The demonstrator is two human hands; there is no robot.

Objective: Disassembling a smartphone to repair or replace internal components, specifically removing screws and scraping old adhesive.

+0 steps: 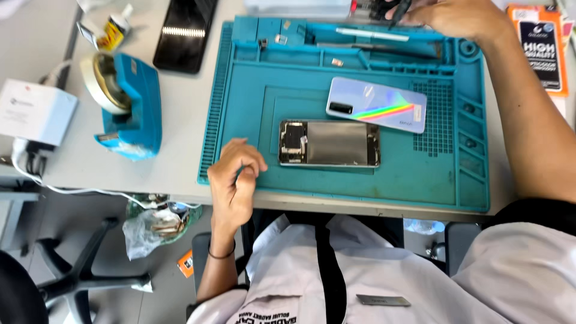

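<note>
An opened phone (330, 143) lies face down on a teal work mat (414, 174), its inner boards and metal shield showing. Its detached glossy back cover (377, 105) with a rainbow sheen rests just behind it. My left hand (235, 180) sits curled at the mat's front-left edge, fingers closed, just left of the phone and holding nothing I can see. My right hand (459, 17) reaches to the far edge of the mat and grips a thin dark tool (398, 12) among other tools there.
A teal tape dispenser (129, 105) stands left of the mat, with a white box (33, 111), a small glue bottle (116, 27) and a dark phone (183, 33). An orange package (543, 48) lies far right. A waste bin (159, 222) and chair base are below.
</note>
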